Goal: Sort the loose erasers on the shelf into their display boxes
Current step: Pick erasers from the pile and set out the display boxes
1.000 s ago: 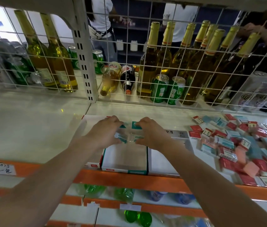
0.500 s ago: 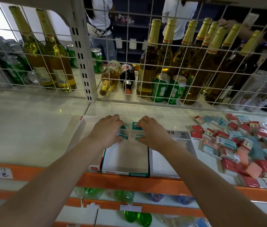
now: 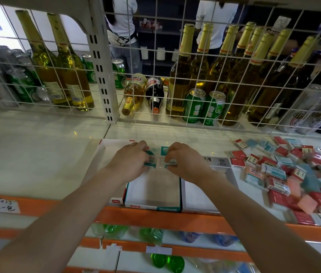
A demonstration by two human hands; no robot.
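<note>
Left hand: my left hand (image 3: pixel 130 161) reached over the far end of the middle box, fingers curled down onto a small cluster of teal-and-white erasers (image 3: pixel 160 161), gripping them from the left side.
Right hand: my right hand (image 3: pixel 185 161) mirrored it from the right, fingers bent and pinching the same cluster; the two hands were nearly touching across it.
Erasers in hand: they sat at the back of the middle display box (image 3: pixel 153 196), low against its floor; how many I held I could not tell, my fingers covered most of them.
Middle box: white inside with teal trim, its front edge at the orange shelf lip (image 3: pixel 155 217); the near part of its floor showed bare.
Left box: a white box with red trim (image 3: pixel 104 154) stood just beside it, touching, mostly hidden under my left forearm.
Right box: a white and grey box (image 3: pixel 217 164) with printed writing on its back flap stood against the other side, under my right forearm.
Loose pile: a heap of loose erasers (image 3: pixel 291 174) in red, teal and pink wrappers lay on the white shelf (image 3: pixel 37 154) to the right of the boxes, some lying flat, some tilted on one another.
Behind: a white wire grid (image 3: pixel 195 75) closed off the back of the shelf, with gold-capped bottles (image 3: pixel 181 75) and green cans (image 3: pixel 194 106) standing beyond it.
</note>
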